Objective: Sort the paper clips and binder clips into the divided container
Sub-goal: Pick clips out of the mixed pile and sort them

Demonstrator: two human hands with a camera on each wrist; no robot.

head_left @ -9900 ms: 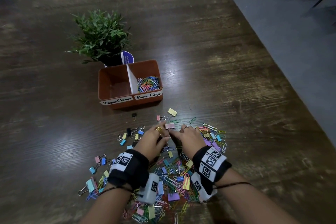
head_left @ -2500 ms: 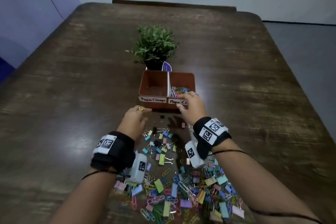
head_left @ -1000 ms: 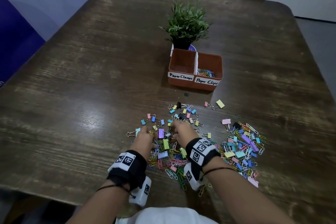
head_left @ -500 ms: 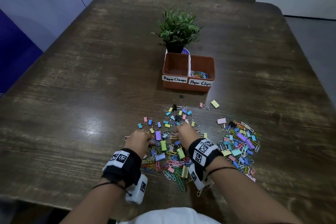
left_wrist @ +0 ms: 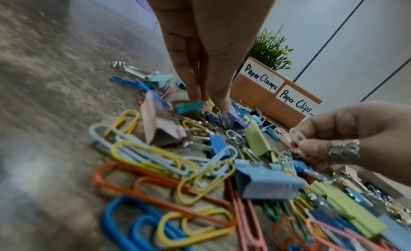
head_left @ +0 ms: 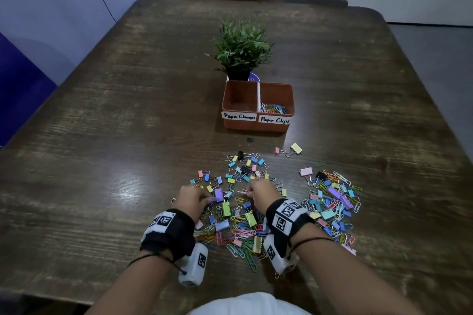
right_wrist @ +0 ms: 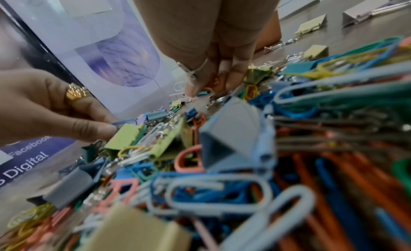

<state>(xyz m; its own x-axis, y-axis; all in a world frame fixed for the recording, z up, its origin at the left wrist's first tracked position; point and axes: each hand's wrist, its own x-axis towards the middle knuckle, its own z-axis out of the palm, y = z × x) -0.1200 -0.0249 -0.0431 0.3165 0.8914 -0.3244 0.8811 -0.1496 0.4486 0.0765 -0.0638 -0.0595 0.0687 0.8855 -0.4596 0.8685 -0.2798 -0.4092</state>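
A mixed pile of coloured paper clips and binder clips point(head_left: 238, 222) lies on the table in front of me. My left hand point(head_left: 204, 199) reaches down into its left side and pinches a blue paper clip point(right_wrist: 124, 122). My right hand point(head_left: 249, 191) works the pile's middle and pinches pale pink and white paper clips point(right_wrist: 177, 95). The brown divided container point(head_left: 256, 127) stands farther back. Its left part, labelled Paper Clamps, looks empty. Its right part, labelled Paper Clips, holds several paper clips point(head_left: 273, 108).
A small potted plant point(head_left: 240, 48) stands right behind the container. A second heap of clips point(head_left: 332, 199) lies to the right of my right wrist, and small binder clips point(head_left: 243, 166) are scattered between the hands and the container. A blue banner hangs beyond the table's left edge.
Both hands came back from the container to the pile over the last seconds. In the last half second they stay in place, fingers closing on paper clips.
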